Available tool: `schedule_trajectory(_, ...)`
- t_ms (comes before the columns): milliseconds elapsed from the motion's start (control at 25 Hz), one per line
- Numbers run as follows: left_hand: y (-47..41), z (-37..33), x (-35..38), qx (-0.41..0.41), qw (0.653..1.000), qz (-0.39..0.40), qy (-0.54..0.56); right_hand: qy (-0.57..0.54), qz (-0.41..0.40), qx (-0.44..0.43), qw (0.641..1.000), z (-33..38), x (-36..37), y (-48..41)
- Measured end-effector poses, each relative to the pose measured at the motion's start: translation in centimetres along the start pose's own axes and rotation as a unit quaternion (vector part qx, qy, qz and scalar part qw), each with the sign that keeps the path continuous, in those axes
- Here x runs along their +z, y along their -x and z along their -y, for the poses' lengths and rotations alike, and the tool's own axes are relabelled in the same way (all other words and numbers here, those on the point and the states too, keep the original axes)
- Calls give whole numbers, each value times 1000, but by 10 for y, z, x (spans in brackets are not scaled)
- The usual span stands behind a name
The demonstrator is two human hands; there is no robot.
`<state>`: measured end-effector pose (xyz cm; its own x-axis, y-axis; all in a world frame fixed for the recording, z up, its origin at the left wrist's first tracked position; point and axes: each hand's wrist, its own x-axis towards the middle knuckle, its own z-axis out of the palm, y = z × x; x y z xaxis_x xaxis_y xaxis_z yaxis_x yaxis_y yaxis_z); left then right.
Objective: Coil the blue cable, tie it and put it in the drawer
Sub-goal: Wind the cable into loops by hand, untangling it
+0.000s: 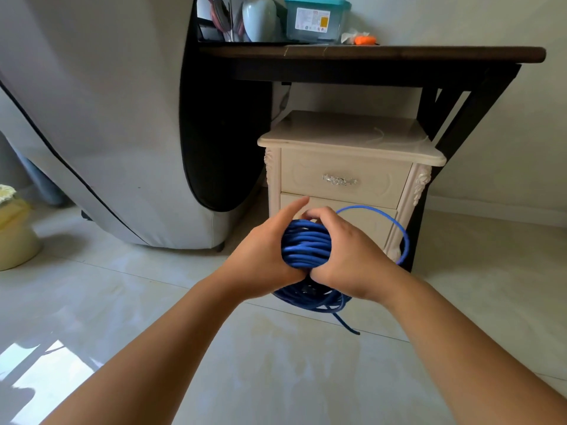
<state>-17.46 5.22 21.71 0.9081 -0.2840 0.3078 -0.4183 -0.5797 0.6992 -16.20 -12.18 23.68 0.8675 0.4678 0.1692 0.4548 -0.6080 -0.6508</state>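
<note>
A blue cable (pixel 306 245) is bundled into a coil of several loops held between both hands in front of a cream nightstand (pixel 349 139). My left hand (pixel 264 256) grips the coil's left side, its index finger stretched upward. My right hand (pixel 349 253) grips the right side, fingers curled over the top. One loose loop arcs out to the right of my right hand, and a free end hangs down toward the floor. The nightstand's top drawer (pixel 343 176), with a silver handle, is closed; a lower drawer sits partly hidden behind my hands.
A dark wooden table (pixel 368 53) stands over the nightstand, carrying a teal-lidded plastic box (pixel 316 19) and a white jar. A grey fabric cover (pixel 107 118) fills the left. A yellow pot (pixel 15 231) sits at the far left on the pale tiled floor.
</note>
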Motion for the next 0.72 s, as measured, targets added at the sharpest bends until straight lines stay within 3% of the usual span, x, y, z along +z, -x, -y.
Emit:
schedule_trajectory(160,2,-5,0,-6,997,-62,38,-67,-38,-11,997,6,-5,4)
schedule_trajectory(320,0,-11,-3,-39,986,-91,134,-187,-3,11,982,-4,-15,3)
schedule_trajectory(560,-9,-6,-12,-137,905,-182,359,-404,12,48,913,-18,-9,0)
schedule_trajectory(720,-11,-5,-12,-132,867,-189,442,-501,-16,36,865,-8,4,-3)
